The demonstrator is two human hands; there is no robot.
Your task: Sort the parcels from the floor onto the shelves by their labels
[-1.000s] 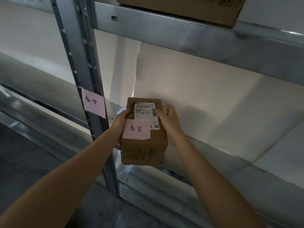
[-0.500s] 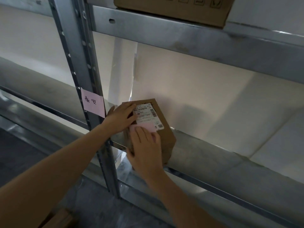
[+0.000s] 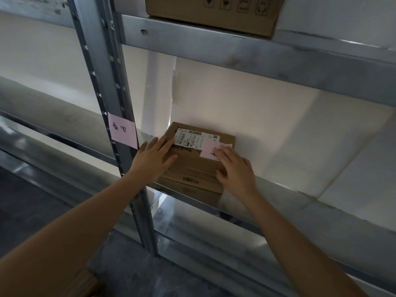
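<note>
A brown cardboard parcel (image 3: 192, 166) lies flat on the metal shelf (image 3: 300, 202), just right of the upright post. On its top are a white shipping label (image 3: 197, 139) and a pink handwritten note (image 3: 211, 152). My left hand (image 3: 153, 159) rests flat on the parcel's left side with fingers spread. My right hand (image 3: 235, 168) lies on the right side, fingers over part of the pink note, thumb at the front edge. A matching pink note (image 3: 123, 132) is stuck to the post.
The perforated steel post (image 3: 96, 71) stands left of the parcel. A larger cardboard box (image 3: 214, 16) sits on the shelf above, over a wide beam (image 3: 235, 52). A corner of cardboard (image 3: 85, 284) shows on the dark floor at bottom left.
The parcel went from held upright in both hands to lying flat on the shelf, turned so its label runs sideways. My hands moved from its sides onto its top.
</note>
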